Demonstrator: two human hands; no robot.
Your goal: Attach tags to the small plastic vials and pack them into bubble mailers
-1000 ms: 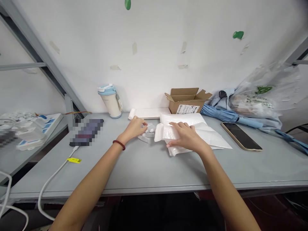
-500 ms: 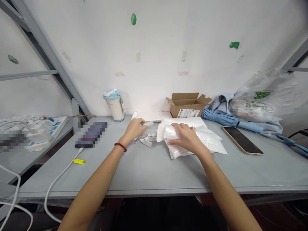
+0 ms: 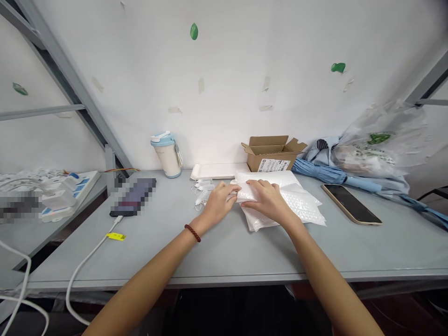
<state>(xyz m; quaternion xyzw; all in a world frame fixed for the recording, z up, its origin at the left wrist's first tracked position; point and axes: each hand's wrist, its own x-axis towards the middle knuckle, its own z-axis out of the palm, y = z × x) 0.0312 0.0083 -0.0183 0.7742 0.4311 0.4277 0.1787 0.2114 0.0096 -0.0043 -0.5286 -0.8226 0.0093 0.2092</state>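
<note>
My right hand grips a white bubble mailer by its left end, thumb below and fingers on top. My left hand, with a dark red bead bracelet at the wrist, is pinched closed against the mouth of that mailer. Its fingers hide whatever lies between them. Several more bubble mailers lie flat beneath and to the right of my right hand. Just beyond my left hand are several small white items with loops, partly covered by the hand.
A flat white box lies by the wall, beside an open cardboard box. A blue-lidded cup stands at back left. One phone is at right, with a blue umbrella behind; another cabled phone is at left.
My left hand has moved right, from the small white items to the mailer's mouth. The small white piece it held is now out of sight. My right hand stays on the mailer.
</note>
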